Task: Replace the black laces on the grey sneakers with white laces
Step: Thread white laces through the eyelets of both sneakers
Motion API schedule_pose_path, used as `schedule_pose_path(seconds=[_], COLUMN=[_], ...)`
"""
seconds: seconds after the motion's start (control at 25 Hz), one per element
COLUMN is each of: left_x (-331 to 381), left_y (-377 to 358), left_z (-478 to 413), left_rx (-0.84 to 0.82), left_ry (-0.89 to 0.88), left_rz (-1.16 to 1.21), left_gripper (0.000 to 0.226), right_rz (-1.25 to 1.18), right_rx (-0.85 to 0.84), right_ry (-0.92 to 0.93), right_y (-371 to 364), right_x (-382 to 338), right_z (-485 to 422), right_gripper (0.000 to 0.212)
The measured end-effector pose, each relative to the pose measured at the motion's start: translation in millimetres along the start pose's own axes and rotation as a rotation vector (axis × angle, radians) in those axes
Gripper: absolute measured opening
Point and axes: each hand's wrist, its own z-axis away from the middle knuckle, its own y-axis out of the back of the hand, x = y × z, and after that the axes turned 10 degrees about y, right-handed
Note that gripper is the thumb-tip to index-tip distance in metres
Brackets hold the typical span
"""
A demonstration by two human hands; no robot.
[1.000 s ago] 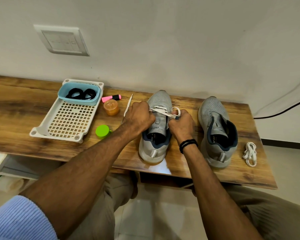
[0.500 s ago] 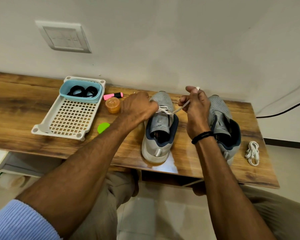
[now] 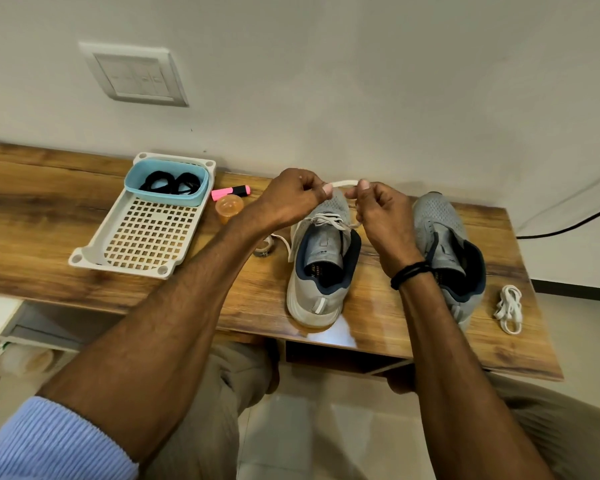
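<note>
The black laces (image 3: 170,183) are already out of both shoes and lie coiled in the blue tub (image 3: 167,199), which sits at the far end of the white tray (image 3: 142,237) in the upper left of the table (image 3: 49,216). The middle sneaker (image 3: 321,271), in the centre of the frame, has a white lace (image 3: 343,182) crossed through the eyelets nearest its toe; the eyelets nearer the collar look bare, so I judge this shoe partly laced. The second sneaker (image 3: 447,237), to its right and partly behind the forearm, shows no lace, and a bundled white lace (image 3: 508,308) lies on the table at the far right, apparently waiting for it. So roughly the removal is done and most of the threading is left. Both sneakers lie with their long axis running from the bottom of the frame up, heels toward the person, toes toward the wall. The left hand (image 3: 293,199) and the right hand (image 3: 381,216) hover above the middle sneaker's toe, each with fingers curled and thumb and forefinger pinching the white lace; the stretch between them runs left to right across the frame.
</note>
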Motion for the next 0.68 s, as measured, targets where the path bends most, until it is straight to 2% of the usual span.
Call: schedule_pose_path(seconds=[0.12, 0.16, 0.24, 0.36, 0.52, 0.68], left_x=[-10.5, -15.8, -23.3, -21.7, -19.4, -19.4], left_y=[-11.3, -15.0, -19.7, -23.2, -22.4, -18.1], left_z=[2.3, 3.0, 2.6, 4.4, 7.1, 7.5], left_rx=[-0.108, -0.132, -0.058, 0.009, -0.027, -0.052], left_ry=[0.128, 0.154, 0.158, 0.134, 0.143, 0.172], left_rz=[-0.437, -0.558, -0.683, -0.717, -0.714, -0.673], left_gripper=[0.061, 0.063, 0.048, 0.035, 0.033, 0.039], right_rz=[-0.078, -0.043, 0.114, 0.232, 0.152, 0.171], right_rx=[0.222, 0.283, 0.326, 0.369, 0.455, 0.369], right_ry=[-0.157, -0.175, -0.166, -0.204, -0.266, -0.200], right_y=[-2.0, -0.5, 3.9, 13.5, 21.8, 24.8], right_x=[12.5, 14.4, 16.0, 22.0, 27.1, 18.6], right_z=[-2.2, -3.4, -2.9, -0.8, -7.5, -7.8], right_gripper=[0.032, 0.033, 0.035, 0.034, 0.038, 0.037])
